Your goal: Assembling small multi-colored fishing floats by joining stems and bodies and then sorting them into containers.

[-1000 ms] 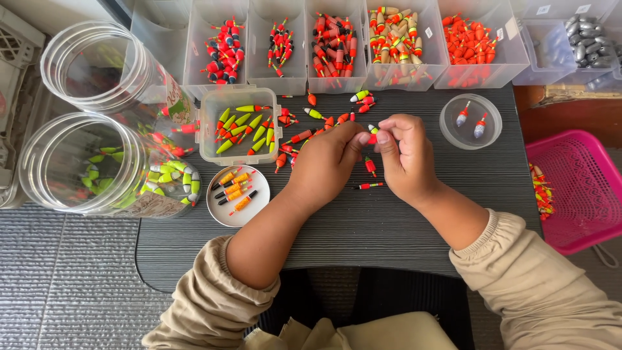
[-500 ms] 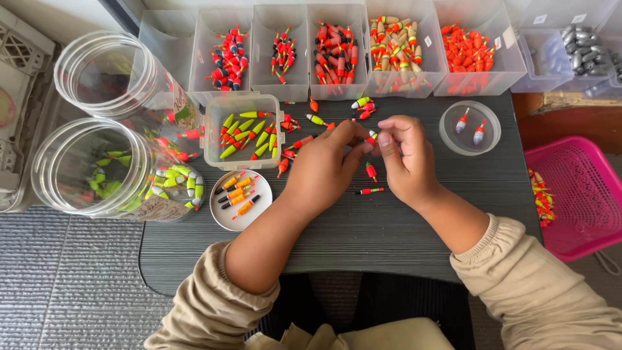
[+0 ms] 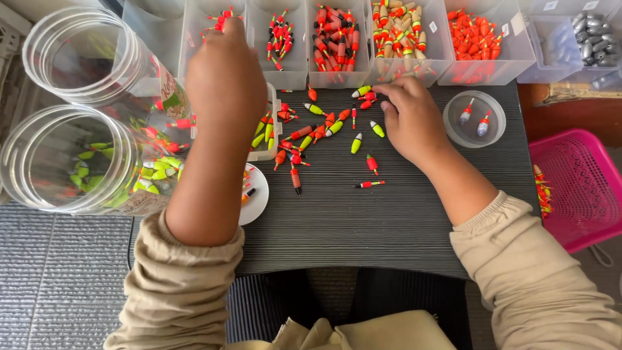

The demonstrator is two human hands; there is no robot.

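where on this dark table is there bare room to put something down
The widest bare patch is the near half of the dark table, between the white dish and the right forearm, below the lone red float. A small strip lies under the round clear cup. It is crowded mid-table, where loose floats lie between the left hand and right hand.

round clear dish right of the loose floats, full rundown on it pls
The round clear dish looks like thin transparent plastic, shallow, with a raised rim. It sits upright on the dark ribbed tabletop, near the right edge, just below the row of clear bins. Two small floats lie inside, each pale-bodied with a red tip. The right hand is close on its left but not touching it.
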